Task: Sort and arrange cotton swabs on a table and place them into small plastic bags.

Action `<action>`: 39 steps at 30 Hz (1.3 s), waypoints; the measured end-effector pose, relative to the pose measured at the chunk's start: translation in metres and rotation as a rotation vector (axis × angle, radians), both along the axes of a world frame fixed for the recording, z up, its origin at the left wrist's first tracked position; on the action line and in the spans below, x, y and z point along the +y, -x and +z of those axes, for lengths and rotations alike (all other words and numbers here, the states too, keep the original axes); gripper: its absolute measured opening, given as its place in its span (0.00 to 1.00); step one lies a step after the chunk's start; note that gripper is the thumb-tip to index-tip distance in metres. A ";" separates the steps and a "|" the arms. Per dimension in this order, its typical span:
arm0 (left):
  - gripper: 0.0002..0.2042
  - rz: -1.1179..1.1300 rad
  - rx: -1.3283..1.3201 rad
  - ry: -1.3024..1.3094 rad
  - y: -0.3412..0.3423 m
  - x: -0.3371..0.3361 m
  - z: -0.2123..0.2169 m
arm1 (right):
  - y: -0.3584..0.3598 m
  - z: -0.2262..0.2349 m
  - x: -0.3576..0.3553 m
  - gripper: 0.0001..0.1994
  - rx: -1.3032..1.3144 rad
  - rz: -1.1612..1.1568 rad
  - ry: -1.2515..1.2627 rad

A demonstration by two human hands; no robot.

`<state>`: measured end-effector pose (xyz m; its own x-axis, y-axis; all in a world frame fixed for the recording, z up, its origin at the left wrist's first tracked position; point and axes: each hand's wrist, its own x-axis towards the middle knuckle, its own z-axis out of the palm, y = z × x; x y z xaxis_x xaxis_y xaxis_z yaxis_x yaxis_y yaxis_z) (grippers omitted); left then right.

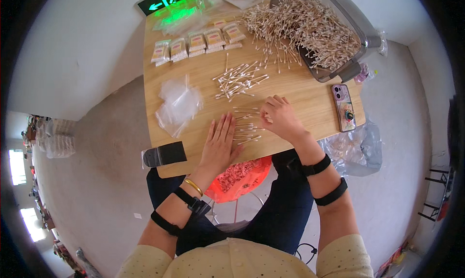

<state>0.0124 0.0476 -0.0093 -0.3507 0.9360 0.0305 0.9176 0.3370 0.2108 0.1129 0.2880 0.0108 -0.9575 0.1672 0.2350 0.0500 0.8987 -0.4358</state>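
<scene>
Cotton swabs [248, 127] in rough row btwn hands

L hand [220, 135] flat on wood tbl [300, 86], fingers straight & together, thumb out, right at the row's left ends. R hand [280, 114] curled at the other end; can't tell if it's pinching any. Loose swab pile [240, 79] just beyond, clear bags [179, 103] to left, packed bundles [196, 43] farther back. Overfull grey bin [359, 23] of swabs far R, phone [344, 108] nr R edge. Red bag [242, 178] below tbl edge, btwn knees.

open tabletop [310, 101] beside right hand [281, 115], phone [343, 101] beyond
</scene>
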 end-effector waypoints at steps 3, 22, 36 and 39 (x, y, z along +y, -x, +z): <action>0.44 -0.010 -0.032 0.009 0.001 0.001 0.003 | -0.004 -0.001 0.003 0.05 -0.030 0.031 -0.034; 0.43 -0.130 -0.005 0.016 -0.010 0.022 0.011 | -0.027 -0.012 -0.018 0.05 0.251 -0.430 0.355; 0.49 -0.063 -0.074 -0.118 -0.007 0.046 0.010 | -0.008 -0.020 -0.054 0.15 0.421 -0.452 0.615; 0.51 -0.076 0.013 -0.018 -0.010 0.048 0.008 | -0.006 -0.017 -0.054 0.15 0.436 -0.446 0.652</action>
<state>0.0226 0.0956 -0.0018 -0.2783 0.9591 0.0519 0.9431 0.2626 0.2039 0.1191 0.2340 -0.0066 -0.6200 0.7291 0.2900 0.0461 0.4028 -0.9141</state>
